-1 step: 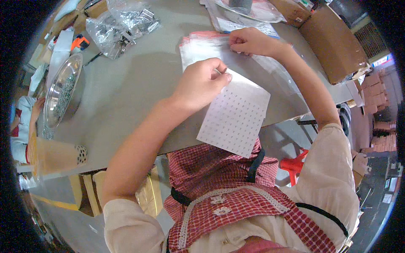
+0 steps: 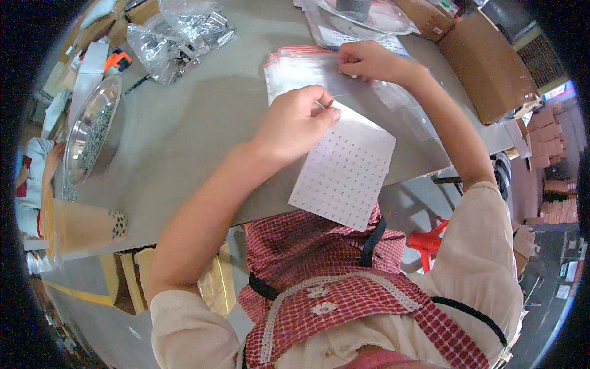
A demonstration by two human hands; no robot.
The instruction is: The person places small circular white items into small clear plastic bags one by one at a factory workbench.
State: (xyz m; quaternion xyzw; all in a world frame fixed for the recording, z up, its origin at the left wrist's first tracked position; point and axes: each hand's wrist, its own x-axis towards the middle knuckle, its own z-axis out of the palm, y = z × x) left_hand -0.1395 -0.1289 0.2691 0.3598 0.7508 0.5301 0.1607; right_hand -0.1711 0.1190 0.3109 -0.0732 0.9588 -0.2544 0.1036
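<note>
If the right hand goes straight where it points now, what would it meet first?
Probably the plastic bags, though the right hand may pass just above them; depth is unclear.

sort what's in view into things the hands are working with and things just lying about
Seemingly in use:
white sheet with rows of small marks, pinched in the left hand
red-edged clear bags by the right hand (what it holds is unclear)

Seemingly lying about:
steel bowl of small pieces
clear bag of shiny metal parts
drink cup
cardboard box
</note>
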